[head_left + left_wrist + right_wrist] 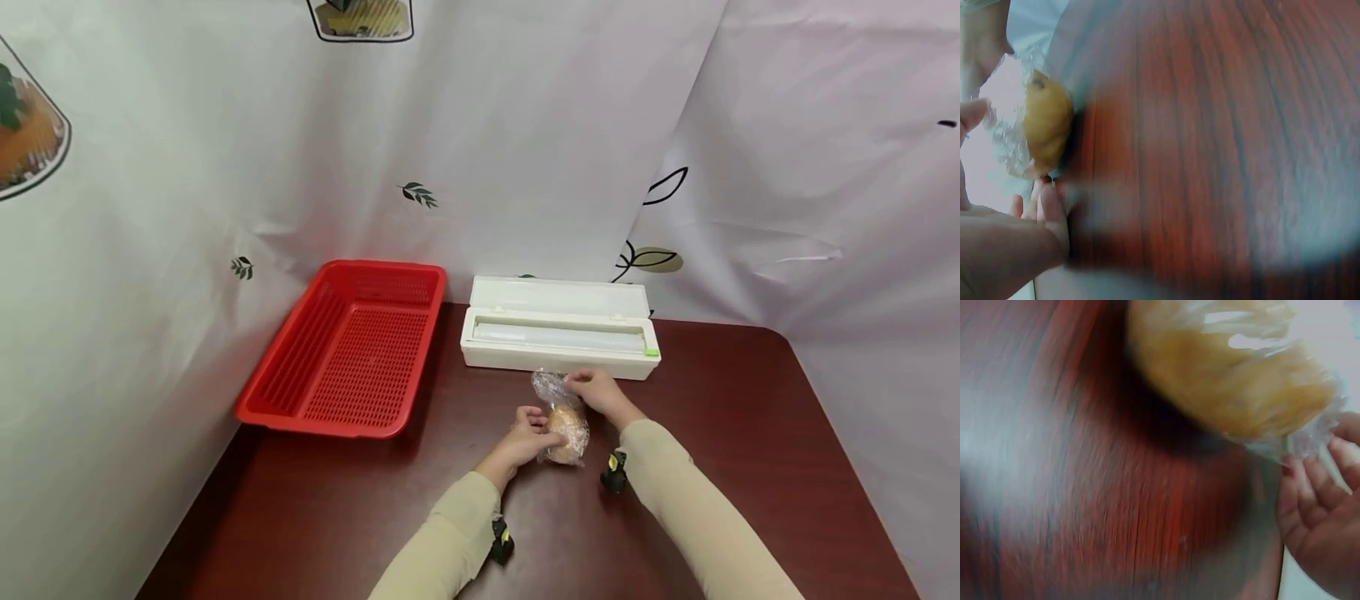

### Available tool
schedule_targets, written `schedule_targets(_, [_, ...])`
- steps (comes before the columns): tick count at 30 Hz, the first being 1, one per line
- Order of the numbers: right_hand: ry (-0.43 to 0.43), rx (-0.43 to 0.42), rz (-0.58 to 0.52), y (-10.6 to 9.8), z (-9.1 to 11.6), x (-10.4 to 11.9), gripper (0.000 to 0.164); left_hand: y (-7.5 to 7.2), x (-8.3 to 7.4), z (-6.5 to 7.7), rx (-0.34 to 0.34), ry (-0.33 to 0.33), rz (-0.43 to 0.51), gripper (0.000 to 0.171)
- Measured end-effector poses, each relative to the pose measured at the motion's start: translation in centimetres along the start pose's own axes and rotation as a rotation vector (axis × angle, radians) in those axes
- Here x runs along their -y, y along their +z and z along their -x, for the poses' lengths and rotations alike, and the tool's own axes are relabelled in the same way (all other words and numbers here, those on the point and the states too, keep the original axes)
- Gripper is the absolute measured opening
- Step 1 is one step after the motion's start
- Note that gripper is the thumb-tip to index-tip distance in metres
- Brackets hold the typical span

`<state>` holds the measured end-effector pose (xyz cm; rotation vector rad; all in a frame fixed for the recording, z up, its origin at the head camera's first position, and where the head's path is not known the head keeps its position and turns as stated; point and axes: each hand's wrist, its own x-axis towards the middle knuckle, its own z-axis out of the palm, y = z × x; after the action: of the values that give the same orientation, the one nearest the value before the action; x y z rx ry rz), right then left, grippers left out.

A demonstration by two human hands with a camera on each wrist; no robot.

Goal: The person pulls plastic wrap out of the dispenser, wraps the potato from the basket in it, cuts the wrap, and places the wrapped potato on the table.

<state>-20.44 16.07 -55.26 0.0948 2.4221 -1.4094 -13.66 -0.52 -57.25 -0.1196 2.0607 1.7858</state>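
Observation:
A rounded yellow-brown piece of food (564,427), wrapped in clear plastic film (550,387), is on the table between both hands. My left hand (528,437) holds it from the left, thumb over the near side and fingers at its far left. In the left wrist view the yellow food (1049,122) shows a dark spot and crinkled film on one side. At the far end, my right hand (600,393) pinches the loose film. The right wrist view has the film-covered food (1222,375) close up, with the fingers (1310,487) at the gathered film.
Behind the hands stands a white film dispenser box (558,362), lid raised, with a roll of film (558,336) inside. A red perforated basket (408,400) is at the left on the dark wooden table (750,417). White patterned sheets (525,150) hang behind.

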Motion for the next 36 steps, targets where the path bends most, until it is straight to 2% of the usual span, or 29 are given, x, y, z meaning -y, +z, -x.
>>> schedule_targets(4, [-0.029, 0.036, -0.268, -1.0, 0.5, 0.3, 0.027, 0.5, -0.4, -0.2, -0.040, -0.002, -0.065, 0.056])
schedule_targets(6, [-0.066, 0.069, -0.307, -1.6, 0.9, 0.3, 0.031, 0.6, -0.6, -0.3, -0.051, -0.012, -0.081, 0.057])
schedule_targets(9, [-0.101, 0.116, -0.270, -2.3, 1.7, 0.0, 0.033, 0.6, -0.8, -0.3, -0.046, -0.018, -0.090, 0.058])
schedule_targets(12, [-0.180, 0.170, -0.195, -2.9, 2.7, -0.3, 0.027, 0.7, -1.0, -0.2, -0.039, -0.018, -0.084, 0.060])
schedule_targets(14, [-0.271, 0.200, -0.151, -3.0, 3.4, -0.6, 0.020, 0.7, -1.0, -0.2, -0.033, -0.015, -0.076, 0.064])
schedule_targets(17, [-0.458, 0.217, -0.100, -3.0, 4.4, -1.2, 0.009, 0.6, -1.1, -0.2, -0.005, 0.003, -0.069, 0.077])
schedule_targets(19, [-0.570, 0.187, -0.062, -2.7, 4.9, -1.6, 0.007, 0.5, -1.1, -0.2, 0.028, 0.013, -0.064, 0.083])
schedule_targets(21, [-0.627, 0.145, -0.047, -2.3, 5.7, -1.3, 0.009, 0.4, -1.2, -0.2, 0.060, 0.028, -0.065, 0.086])
schedule_targets(23, [-0.634, 0.088, -0.029, -1.8, 6.6, -0.8, 0.010, 0.3, -1.2, 0.0, 0.077, 0.053, -0.087, 0.083])
schedule_targets(25, [-0.619, 0.016, 0.003, -1.3, 7.5, -0.2, 0.009, 0.3, -1.1, 0.3, 0.064, 0.109, -0.167, 0.073])
schedule_targets(28, [-0.606, -0.099, 0.024, -0.6, 7.9, -0.3, 0.008, 0.4, -0.8, 0.8, -0.005, 0.218, -0.338, 0.055])
schedule_targets(31, [-0.593, -0.182, 0.046, -0.1, 7.4, -1.7, 0.009, 0.6, -0.6, 1.5, -0.073, 0.303, -0.539, 0.045])
schedule_targets(34, [-0.483, -0.200, 0.001, 0.0, 6.7, -3.3, 0.018, 0.6, -0.5, 1.9, -0.095, 0.345, -0.682, 0.047])
schedule_targets(36, [-0.360, -0.152, -0.071, -0.1, 6.5, -4.1, 0.022, 0.6, -0.5, 2.0, -0.083, 0.352, -0.729, 0.048])
